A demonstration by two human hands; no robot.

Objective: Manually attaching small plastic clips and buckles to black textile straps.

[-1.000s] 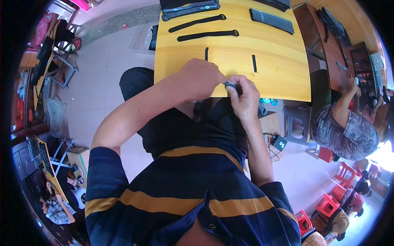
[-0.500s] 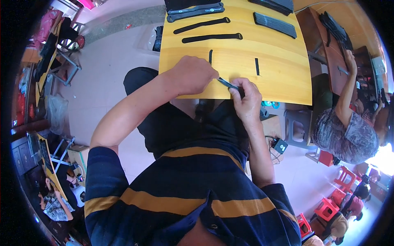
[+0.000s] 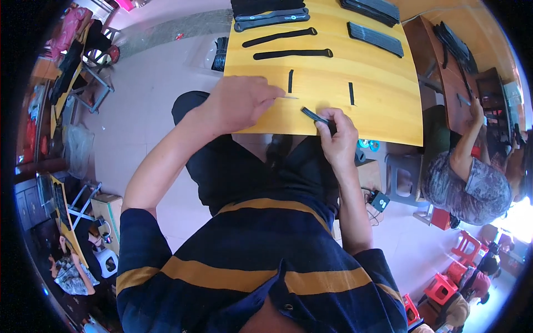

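Over the near part of the yellow table (image 3: 383, 114), my right hand (image 3: 340, 133) pinches a folded black strap (image 3: 315, 115) between thumb and fingers. The strap's far-left end sticks out free. My left hand (image 3: 241, 102) is closed a little to the left, apart from the strap. A thin pale sliver shows at its fingertips, too small to name. Two short black strips (image 3: 290, 81) (image 3: 351, 93) lie upright on the table just beyond my hands. Farther off lie two long black straps (image 3: 280, 37) (image 3: 293, 54), each with a loop at the right end.
Grey-and-black straps (image 3: 272, 19) are stacked at the table's far left. Bundles of dark strips (image 3: 375, 39) (image 3: 371, 10) lie at its far right. A person (image 3: 469, 177) works at a brown table on the right. A grey stool (image 3: 402, 172) stands by the table's right corner.
My left hand has drawn away to the left from the strap, and a pale sliver now shows at its fingertips. My right hand still holds the strap, nearly in place.
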